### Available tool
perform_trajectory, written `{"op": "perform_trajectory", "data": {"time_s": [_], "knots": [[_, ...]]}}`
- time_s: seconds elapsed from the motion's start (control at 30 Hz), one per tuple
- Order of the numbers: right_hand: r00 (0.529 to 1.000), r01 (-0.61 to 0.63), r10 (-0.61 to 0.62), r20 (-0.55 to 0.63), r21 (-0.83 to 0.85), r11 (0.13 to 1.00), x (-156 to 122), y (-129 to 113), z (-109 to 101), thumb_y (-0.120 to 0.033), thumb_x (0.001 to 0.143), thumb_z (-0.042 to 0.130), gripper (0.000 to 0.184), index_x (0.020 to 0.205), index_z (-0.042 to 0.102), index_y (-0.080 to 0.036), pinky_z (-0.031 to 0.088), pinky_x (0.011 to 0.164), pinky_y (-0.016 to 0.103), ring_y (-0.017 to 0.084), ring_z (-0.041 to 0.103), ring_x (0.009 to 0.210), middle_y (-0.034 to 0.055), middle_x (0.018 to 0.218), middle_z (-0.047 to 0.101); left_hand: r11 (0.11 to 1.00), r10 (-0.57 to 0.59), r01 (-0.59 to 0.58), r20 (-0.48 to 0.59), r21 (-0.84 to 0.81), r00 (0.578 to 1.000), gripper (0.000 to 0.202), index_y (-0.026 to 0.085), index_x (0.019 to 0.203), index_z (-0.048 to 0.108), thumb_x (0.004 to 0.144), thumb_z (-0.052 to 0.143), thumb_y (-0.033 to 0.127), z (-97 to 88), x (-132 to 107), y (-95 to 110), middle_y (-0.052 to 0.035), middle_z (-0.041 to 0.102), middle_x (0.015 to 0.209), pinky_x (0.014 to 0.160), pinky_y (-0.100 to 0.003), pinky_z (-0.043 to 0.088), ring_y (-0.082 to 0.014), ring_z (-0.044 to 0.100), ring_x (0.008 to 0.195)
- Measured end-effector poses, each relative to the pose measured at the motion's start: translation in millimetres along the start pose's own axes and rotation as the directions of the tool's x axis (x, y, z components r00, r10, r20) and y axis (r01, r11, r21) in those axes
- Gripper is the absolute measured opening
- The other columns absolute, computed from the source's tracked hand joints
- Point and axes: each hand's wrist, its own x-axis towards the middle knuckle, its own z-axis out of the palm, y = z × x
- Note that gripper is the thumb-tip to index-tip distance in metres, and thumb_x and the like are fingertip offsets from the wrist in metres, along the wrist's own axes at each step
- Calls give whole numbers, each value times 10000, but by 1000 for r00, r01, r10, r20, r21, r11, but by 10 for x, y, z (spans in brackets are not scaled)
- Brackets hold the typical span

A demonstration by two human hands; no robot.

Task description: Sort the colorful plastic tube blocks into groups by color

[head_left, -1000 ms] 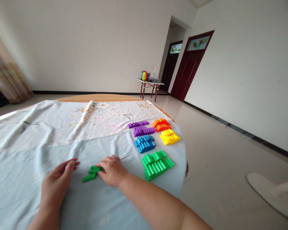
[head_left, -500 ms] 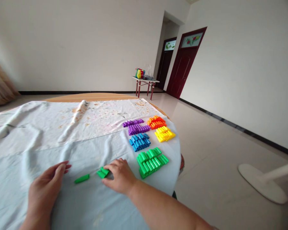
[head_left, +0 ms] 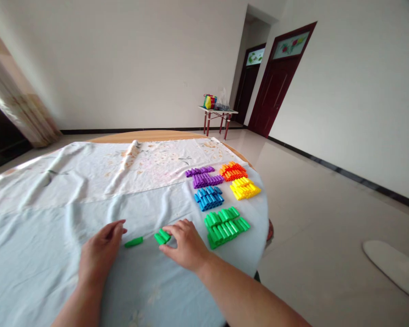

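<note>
Round table (head_left: pixel 157 135) under pale cloth (head_left: pixel 54 190), white-walled room, dark-red doors (head_left: pixel 279 77).

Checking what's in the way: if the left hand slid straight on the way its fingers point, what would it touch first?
Most likely the single green plastic cylinder, lying just beyond the left hand; its fingertips may pass slightly behind it.

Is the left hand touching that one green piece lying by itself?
Apart. The head view shows pale cloth between the left hand fingertips and the lone green piece.
</note>
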Motion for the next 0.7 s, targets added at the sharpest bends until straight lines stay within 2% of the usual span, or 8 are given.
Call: {"op": "perform_trajectory", "data": {"time_s": [0.2, 0.3, 0.4, 0.57, 0.7], "knots": [[999, 40, -40, -7, 26, 999, -175, 21, -89, -377, 718, 755, 356, 1012, 665, -198, 428, 854, 329, 201, 591, 882, 44, 891, 672, 1000, -19, 19, 12, 14, 1000, 474, 242, 1013, 636, 710, 452, 557, -2, 26, 33, -15, 716, 843, 732, -290, 472, -207, 659, 771], [994, 44, -38, -104, 49, 998, -251, 57, -244, -368, 731, 747, 321, 995, 666, -203, 430, 863, 326, 189, 597, 878, 37, 890, 670, 999, -42, 42, 14, 19, 999, 481, 250, 968, 647, 678, 450, 580, -28, 8, 119, -10, 714, 839, 727, -291, 477, -213, 657, 786], [976, 10, 4, -220, 63, 998, -350, 150, -505, -345, 760, 724, 285, 1001, 660, -209, 430, 891, 334, 186, 594, 909, 35, 903, 666, 998, -60, 61, -3, 21, 998, 494, 251, 932, 653, 653, 437, 597, -33, 1, 152, -4, 711, 797, 719, -298, 487, -224, 651, 787], [930, -140, 139, -341, 20, 990, -625, 493, -1001, -297, 791, 681, 253, 1028, 659, -211, 474, 860, 364, 215, 584, 946, 70, 948, 646, 999, -18, 21, -59, 41, 998, 463, 291, 970, 640, 698, 441, 607, 54, 75, -54, 38, 709, 796, 720, -296, 477, -209, 643, 775], [900, -249, 225, -372, -16, 968, -884, 813, -1267, -269, 797, 651, 229, 1018, 661, -212, 503, 830, 374, 218, 603, 898, 76, 952, 645, 997, 41, -37, -68, 65, 997, 428, 296, 962, 649, 732, 447, 595, 125, 157, -281, 47, 719, 827, 695, -280, 470, -206, 650, 837]]}}
